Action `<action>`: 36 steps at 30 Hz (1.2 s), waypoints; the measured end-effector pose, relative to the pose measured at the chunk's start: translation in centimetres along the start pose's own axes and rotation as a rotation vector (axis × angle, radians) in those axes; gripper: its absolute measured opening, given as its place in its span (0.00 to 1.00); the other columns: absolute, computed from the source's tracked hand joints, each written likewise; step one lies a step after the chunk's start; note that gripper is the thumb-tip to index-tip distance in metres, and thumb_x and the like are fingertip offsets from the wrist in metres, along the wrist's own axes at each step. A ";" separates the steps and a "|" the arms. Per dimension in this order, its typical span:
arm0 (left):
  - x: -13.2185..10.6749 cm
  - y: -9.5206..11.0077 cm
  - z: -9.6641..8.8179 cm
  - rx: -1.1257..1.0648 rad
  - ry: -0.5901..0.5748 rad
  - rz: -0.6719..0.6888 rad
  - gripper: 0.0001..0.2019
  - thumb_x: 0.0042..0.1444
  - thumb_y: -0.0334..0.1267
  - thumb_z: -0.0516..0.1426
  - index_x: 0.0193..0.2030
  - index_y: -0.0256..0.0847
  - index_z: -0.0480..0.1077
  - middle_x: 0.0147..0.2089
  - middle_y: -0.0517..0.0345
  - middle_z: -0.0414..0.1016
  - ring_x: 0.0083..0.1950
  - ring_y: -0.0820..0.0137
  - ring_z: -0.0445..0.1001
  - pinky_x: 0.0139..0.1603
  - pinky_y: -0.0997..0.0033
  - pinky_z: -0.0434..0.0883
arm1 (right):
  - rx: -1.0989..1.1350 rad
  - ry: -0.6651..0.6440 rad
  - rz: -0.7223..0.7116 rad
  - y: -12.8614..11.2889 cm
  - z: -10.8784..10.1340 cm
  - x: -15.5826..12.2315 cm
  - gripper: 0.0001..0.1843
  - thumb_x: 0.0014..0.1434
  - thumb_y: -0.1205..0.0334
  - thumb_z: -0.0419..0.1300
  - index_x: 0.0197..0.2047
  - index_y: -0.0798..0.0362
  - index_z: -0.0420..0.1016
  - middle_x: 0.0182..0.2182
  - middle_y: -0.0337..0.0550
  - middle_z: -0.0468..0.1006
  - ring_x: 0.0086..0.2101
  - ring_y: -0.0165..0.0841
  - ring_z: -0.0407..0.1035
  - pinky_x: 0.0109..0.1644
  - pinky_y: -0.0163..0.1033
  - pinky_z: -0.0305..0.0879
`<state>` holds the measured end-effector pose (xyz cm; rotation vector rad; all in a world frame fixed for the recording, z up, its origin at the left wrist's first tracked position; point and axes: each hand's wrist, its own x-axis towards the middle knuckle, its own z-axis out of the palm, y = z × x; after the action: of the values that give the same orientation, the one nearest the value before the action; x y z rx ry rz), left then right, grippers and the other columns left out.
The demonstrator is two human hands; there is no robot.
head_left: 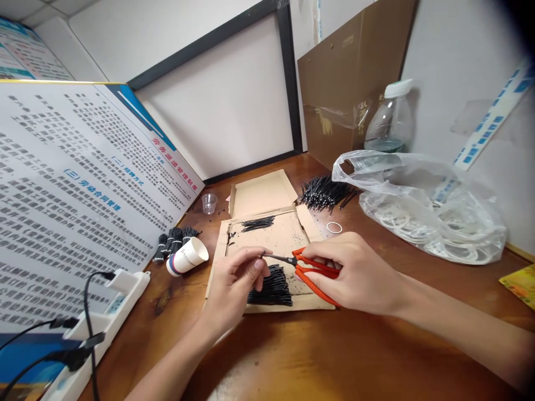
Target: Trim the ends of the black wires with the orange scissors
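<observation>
Orange-handled scissors (297, 258) in the right hand (355, 273), just right of the frame's centre, with fingers wrapped about the upper handle and thumb against the lower. Handles somewhat spread; cannot tell whether the blades (281, 258) stand parted or together.

At the centre of the frame, pinched between thumb and finger of the left hand (229, 284), a dark strand (263, 254), only a short bit of it showing. Narrow grip on that side, closed on the one piece.

Strand directly left of the blade tips and almost level with them, too close to tell touching from just beside. Long axis of the scissors nearly flat across the picture, tips leftward and slightly up, in line with the pinch. Long axis of the strand too little shown to judge.

Below the pinch, on the card (288, 231), a bundle (276, 287) of black strands, running roughly left to right, nearer the left hand and partly hidden by it. Higher on the card, a smaller pile (257, 223). Toward the upper right, on the bench (355, 356), a black heap (324, 194), well apart from both hands.
</observation>
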<state>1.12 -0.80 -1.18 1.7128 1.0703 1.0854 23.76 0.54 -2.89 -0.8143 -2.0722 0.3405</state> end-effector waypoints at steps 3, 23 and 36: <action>0.0 0.1 0.0 0.028 -0.015 0.063 0.06 0.64 0.35 0.57 0.40 0.40 0.76 0.35 0.55 0.73 0.28 0.75 0.71 0.28 0.75 0.68 | 0.013 0.005 -0.001 0.0 0.0 0.0 0.10 0.58 0.65 0.57 0.27 0.59 0.75 0.17 0.34 0.65 0.20 0.23 0.51 0.25 0.34 0.50; 0.2 0.7 0.2 -0.039 0.029 0.100 0.03 0.60 0.30 0.60 0.37 0.38 0.76 0.34 0.57 0.72 0.30 0.75 0.73 0.31 0.74 0.72 | 0.019 -0.004 0.022 0.0 -0.1 0.2 0.09 0.57 0.65 0.57 0.27 0.57 0.75 0.17 0.33 0.63 0.19 0.23 0.51 0.24 0.34 0.48; 0.2 0.8 0.2 -0.006 0.046 0.136 0.04 0.59 0.29 0.61 0.36 0.39 0.77 0.36 0.56 0.71 0.33 0.73 0.75 0.34 0.73 0.75 | 0.050 -0.019 0.021 -0.1 -0.1 0.0 0.09 0.56 0.65 0.59 0.25 0.56 0.72 0.16 0.30 0.57 0.19 0.23 0.46 0.23 0.34 0.47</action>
<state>1.53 -0.92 -0.47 1.7841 0.9894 1.2171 23.84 0.49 -2.74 -0.8059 -2.0654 0.4109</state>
